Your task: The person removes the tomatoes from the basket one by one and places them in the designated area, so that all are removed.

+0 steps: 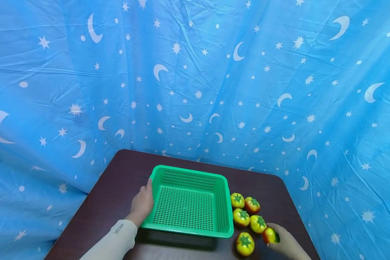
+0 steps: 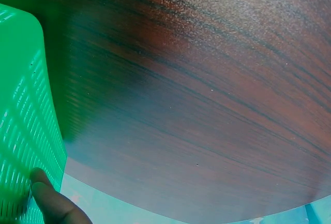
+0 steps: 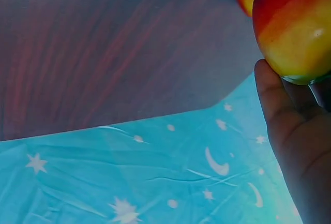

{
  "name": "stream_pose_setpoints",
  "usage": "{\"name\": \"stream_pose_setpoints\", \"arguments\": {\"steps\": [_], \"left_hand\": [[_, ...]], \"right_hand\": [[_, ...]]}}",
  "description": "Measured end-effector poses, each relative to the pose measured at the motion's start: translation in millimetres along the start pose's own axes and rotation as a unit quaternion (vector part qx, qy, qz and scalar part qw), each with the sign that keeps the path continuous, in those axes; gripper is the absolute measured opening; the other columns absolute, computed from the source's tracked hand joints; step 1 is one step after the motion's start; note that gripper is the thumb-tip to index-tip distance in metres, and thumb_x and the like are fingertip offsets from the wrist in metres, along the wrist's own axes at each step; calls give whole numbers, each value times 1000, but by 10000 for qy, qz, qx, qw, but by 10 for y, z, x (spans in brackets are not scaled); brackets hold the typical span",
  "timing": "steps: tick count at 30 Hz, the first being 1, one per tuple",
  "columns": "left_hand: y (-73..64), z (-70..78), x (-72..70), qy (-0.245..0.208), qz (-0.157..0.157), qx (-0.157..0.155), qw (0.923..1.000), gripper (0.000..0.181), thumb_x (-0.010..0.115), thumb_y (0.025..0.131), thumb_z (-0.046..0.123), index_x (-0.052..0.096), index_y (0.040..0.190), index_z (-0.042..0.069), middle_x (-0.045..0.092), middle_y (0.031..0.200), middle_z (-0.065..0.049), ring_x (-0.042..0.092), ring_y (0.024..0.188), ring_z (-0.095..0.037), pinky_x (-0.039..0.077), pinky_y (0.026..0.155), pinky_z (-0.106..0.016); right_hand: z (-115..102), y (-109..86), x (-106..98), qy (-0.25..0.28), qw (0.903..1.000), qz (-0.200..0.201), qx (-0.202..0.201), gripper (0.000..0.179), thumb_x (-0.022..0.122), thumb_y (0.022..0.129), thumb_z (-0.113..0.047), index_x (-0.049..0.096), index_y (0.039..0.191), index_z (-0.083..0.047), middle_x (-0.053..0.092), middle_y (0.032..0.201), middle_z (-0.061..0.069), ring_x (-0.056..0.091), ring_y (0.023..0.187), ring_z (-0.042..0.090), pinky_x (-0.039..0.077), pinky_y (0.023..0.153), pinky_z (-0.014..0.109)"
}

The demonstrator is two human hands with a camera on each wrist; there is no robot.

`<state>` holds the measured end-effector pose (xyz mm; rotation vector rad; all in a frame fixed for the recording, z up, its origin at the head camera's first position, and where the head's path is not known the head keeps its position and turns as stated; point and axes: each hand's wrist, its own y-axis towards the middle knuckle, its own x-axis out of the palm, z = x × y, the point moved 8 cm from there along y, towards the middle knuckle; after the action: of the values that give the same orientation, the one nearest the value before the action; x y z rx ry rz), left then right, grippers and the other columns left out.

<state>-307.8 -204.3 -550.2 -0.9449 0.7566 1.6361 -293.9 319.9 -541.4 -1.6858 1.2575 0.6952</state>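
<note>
A green plastic basket [image 1: 185, 206] with perforated walls stands on the table, its inside bare. At its left side my left hand [image 1: 143, 202] grips the wall near the rim; in the left wrist view a fingertip [image 2: 39, 176] lies against the outer wall. My right hand [image 1: 285, 242] holds a red-and-yellow tomato [image 1: 270, 235] with a green star-shaped leaf top, at the right end of a group. The right wrist view shows this tomato [image 3: 295, 27] large, with the fingers [image 3: 271, 87] under it. Several similar tomatoes [image 1: 241, 217] lie right of the basket, one [image 1: 245, 244] nearer the front.
The dark brown wooden table [image 1: 133, 169] has rounded far corners. Blue cloth [image 1: 195, 90] with white moons and stars hangs behind it and along both sides.
</note>
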Motion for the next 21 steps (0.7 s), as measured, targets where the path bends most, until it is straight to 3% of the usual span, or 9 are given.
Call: {"name": "stream_pose_setpoints", "arguments": {"steps": [11,21], "left_hand": [[7,9,-1,-41,-43,-15,10000,65,47,100,0,20,159,2,58,113,-24,52,66,-22,47,61,-41],[10,-7,14,-30,-30,-42,10000,63,46,101,1,22,159,3,58,115,-23,52,67,-21,48,63,-41]], "right_hand": [[263,50,172,-79,9990,-322,298,66,85,76,-21,58,129,8,66,117,19,61,99,29,54,84,50],[414,85,363,165,9963,-576,618,66,84,76,-16,56,130,8,64,114,20,60,95,28,53,81,46]]}}
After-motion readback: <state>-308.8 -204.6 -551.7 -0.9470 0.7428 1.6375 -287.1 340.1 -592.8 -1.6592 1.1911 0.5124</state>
